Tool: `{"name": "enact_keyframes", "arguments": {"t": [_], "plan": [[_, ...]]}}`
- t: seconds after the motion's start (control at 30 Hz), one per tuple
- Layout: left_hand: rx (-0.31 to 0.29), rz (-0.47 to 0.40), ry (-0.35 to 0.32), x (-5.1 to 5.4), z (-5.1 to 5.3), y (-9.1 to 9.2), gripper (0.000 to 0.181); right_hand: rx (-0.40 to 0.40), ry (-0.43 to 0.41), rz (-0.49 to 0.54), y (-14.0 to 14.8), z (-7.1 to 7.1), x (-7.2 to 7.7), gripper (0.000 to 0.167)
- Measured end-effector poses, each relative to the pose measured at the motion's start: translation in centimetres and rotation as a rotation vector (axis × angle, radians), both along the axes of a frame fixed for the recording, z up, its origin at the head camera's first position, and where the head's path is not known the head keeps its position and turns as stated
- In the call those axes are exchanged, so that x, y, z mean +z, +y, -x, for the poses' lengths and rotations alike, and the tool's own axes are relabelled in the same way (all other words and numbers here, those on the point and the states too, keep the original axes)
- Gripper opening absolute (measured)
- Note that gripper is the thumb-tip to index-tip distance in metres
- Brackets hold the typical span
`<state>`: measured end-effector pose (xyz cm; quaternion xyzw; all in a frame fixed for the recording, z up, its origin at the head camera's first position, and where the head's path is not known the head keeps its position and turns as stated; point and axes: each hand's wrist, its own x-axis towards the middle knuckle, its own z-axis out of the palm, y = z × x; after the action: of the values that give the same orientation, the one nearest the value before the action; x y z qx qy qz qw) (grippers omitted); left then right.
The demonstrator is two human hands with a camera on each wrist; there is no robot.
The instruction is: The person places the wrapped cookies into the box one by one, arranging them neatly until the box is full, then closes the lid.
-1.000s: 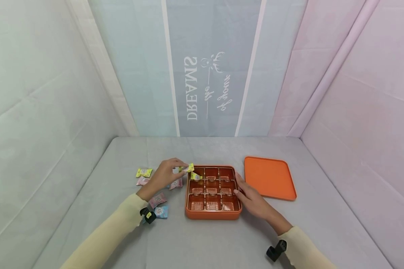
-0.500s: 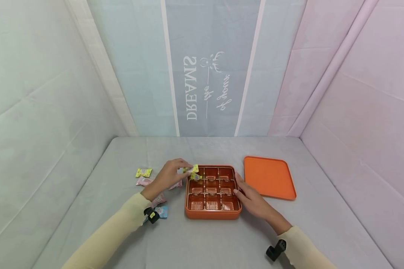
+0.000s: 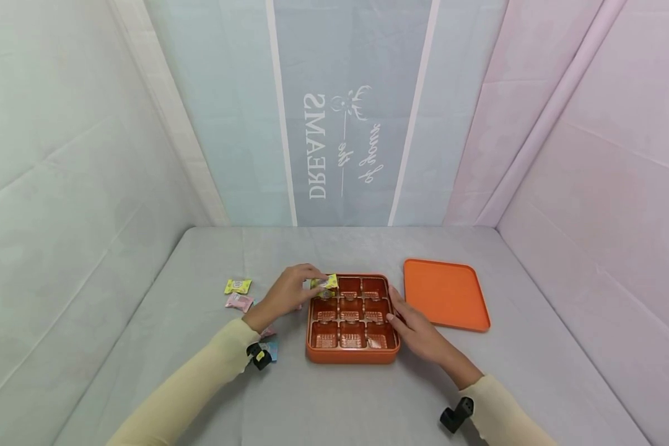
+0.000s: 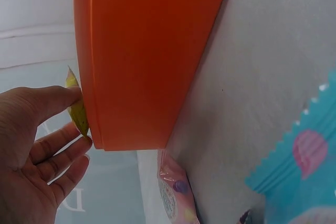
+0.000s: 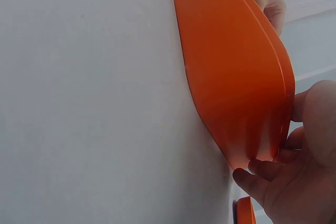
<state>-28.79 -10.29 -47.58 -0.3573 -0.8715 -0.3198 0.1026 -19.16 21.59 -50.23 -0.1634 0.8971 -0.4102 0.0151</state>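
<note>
Pale cloth walls (image 3: 596, 155) are enclosing a grey worktop (image 3: 334, 409), and a lettered backdrop (image 3: 334, 56) is hanging behind. An orange box (image 3: 352, 357) of nine compartments is standing open, its lid (image 3: 447, 295) lying near its right side. Judged from this arrangement, the main risk is arising at the far-left compartment, where a lower sweet (image 3: 326, 294), also yellow, is already lying: crowding could be leaving the upper one perching on a divider or slipping over the rim if released off-centre. Slack support from the right hand (image 3: 420, 332), which is gripping the right wall with its thumb at the rim, could be letting the box skid under a push. Between the thumb and fingers (image 4: 65, 157) of the left hand (image 3: 290, 291), a yellow sweet (image 4: 77, 108) is being pinched; it is hanging over that compartment, near the rim. Whether both sweets are touching is unclear. Pink sweets (image 3: 239, 302) and a blue sweet (image 4: 294, 182) are lying left of the box.
</note>
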Motion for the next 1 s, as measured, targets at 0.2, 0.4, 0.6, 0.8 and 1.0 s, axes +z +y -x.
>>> {"name": "enact_keyframes", "arguments": {"t": [0.2,0.4,0.6,0.8,1.0], "plan": [[-0.014,-0.004,0.015,-0.2,0.1,0.5,0.024,0.003,0.000,0.005,-0.1,-0.1,0.1,0.067],[-0.031,0.001,0.021,-0.2,0.3,1.3,0.024,0.000,0.005,0.001,-0.1,-0.1,0.0,0.066],[-0.046,0.017,0.035,-0.4,0.5,2.0,0.022,0.001,0.020,0.000,-0.1,0.0,-0.2,0.067],[-0.049,0.019,0.021,-0.4,0.4,2.5,0.023,0.006,0.027,0.001,0.0,0.1,-0.4,0.067],[-0.063,0.031,0.016,-0.4,0.4,2.9,0.022,0.000,0.021,0.005,0.1,0.0,-0.4,0.066]]}}
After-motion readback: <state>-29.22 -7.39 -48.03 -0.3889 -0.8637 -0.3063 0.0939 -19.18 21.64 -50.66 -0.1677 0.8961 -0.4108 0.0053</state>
